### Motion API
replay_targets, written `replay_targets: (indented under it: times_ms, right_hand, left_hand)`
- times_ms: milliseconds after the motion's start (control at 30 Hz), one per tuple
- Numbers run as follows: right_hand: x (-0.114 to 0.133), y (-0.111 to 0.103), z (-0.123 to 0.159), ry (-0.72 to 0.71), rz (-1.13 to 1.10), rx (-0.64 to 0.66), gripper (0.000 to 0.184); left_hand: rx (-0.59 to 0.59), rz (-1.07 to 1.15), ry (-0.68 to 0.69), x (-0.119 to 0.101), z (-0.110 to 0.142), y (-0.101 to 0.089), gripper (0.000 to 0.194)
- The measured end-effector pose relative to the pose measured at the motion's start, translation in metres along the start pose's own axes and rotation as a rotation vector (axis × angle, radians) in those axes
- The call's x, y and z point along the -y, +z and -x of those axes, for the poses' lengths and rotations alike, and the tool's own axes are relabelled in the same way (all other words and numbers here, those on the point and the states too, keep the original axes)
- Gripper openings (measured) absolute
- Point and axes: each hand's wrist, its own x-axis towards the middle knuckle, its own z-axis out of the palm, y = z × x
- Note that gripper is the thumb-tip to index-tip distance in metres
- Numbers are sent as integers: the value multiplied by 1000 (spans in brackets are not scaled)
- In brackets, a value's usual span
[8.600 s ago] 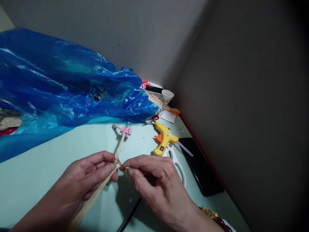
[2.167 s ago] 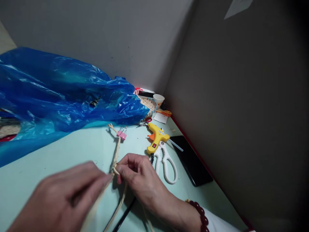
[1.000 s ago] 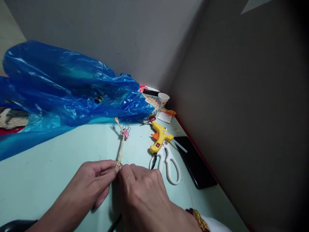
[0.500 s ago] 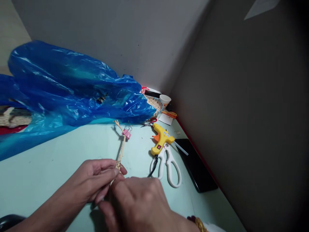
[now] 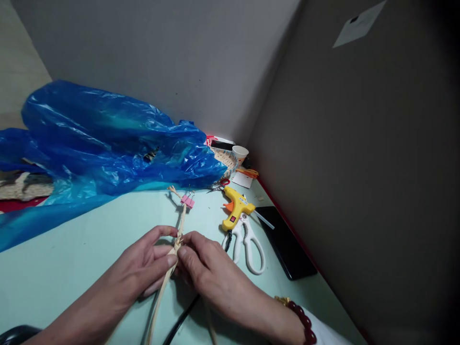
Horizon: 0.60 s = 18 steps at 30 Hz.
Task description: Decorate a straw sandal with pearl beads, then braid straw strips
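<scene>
A thin braid of tan straw strips [image 5: 180,225] lies on the pale green table [image 5: 72,249], its far end clamped by a pink binder clip [image 5: 187,201]. My left hand [image 5: 145,263] pinches the braid's near end between thumb and forefinger. My right hand [image 5: 204,266] meets it from the right, fingers closed on the loose strips at the same spot. Loose straw strips [image 5: 158,306] trail from the pinch toward me, under my hands. A dark red bead bracelet [image 5: 300,316] is on my right wrist.
A big blue plastic bag [image 5: 100,139] fills the table's back left. Right of the braid lie a yellow glue gun [image 5: 235,209], white shears [image 5: 247,239], small red-handled scissors [image 5: 220,184], a black phone [image 5: 285,239]. A woven basket [image 5: 226,158] and paper cup [image 5: 239,152] sit in the corner. Walls close behind and right.
My right hand, which covered the pinch point half a second ago, has drawn back to the right, so the braid's end and trailing strips show again. The left hand keeps its pinch.
</scene>
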Motion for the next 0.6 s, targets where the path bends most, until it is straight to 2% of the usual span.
replay_targets:
  times_ms: [233, 367, 500, 600]
  right_hand:
    - [5, 0, 2, -170, 277, -82, 29]
    - [4, -5, 1, -206, 333, -70, 29]
    - [5, -11, -2, -210, 125, 5, 29]
    - [4, -11, -4, -126, -109, 63, 29]
  left_hand:
    - [21, -68, -29, 7, -2, -5, 50]
    - [34, -271, 52, 8, -2, -8, 45]
    - [5, -515, 150, 8, 0, -10, 44]
    - [-16, -544, 140, 9, 1, -12, 42]
